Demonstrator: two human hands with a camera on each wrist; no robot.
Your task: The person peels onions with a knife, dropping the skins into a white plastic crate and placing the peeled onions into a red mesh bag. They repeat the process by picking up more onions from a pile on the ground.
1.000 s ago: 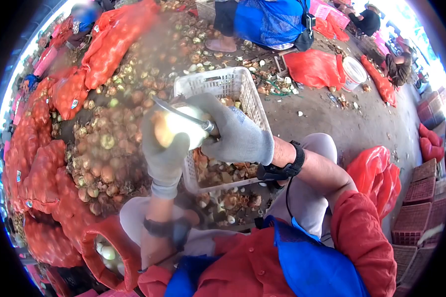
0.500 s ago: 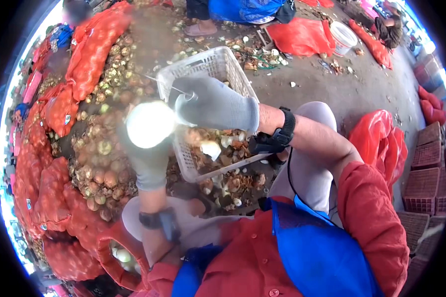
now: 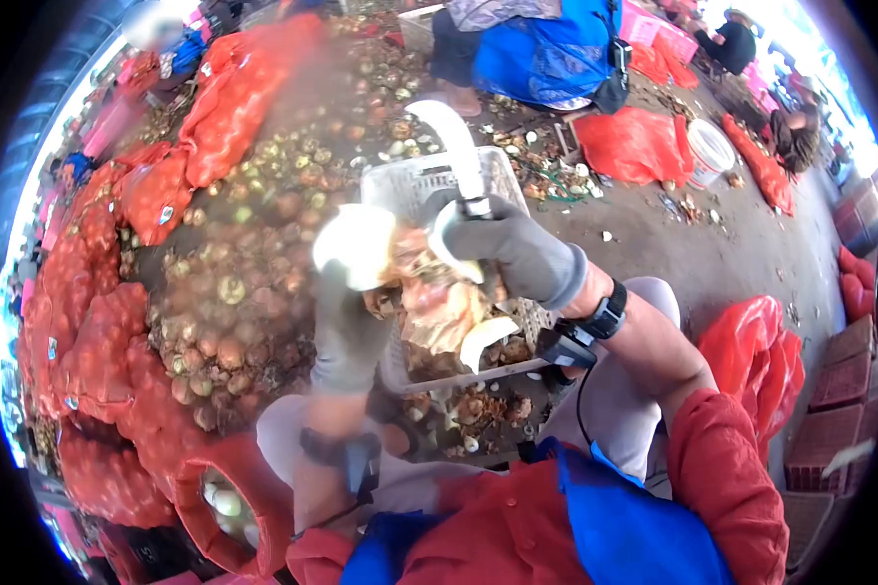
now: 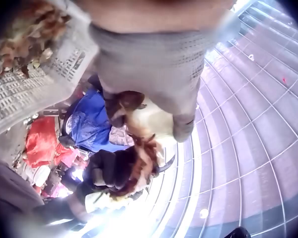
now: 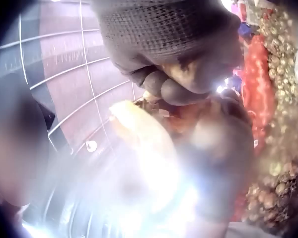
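Note:
A bright, white-peeled onion sits in the gloved left hand, whose fingers curl around it. The gloved right hand grips a knife with a curved blade pointing up and away. Between the hands, loose brown skin spreads from the onion toward the right fingers, and a pale strip of peel hangs below. In the left wrist view the skin stretches from the onion to the right hand. A white plastic crate with onion skins lies beneath both hands.
Loose onions cover the ground at left, beside stuffed red mesh bags. A round red container with peeled onions stands by the left knee. Ahead are a person in blue and a white bucket. Red crates stack at right.
The right hand has moved from close against the onion to its right, with loosened brown skin now between the hands. The knife blade has swung upright. The onion stays in the left hand.

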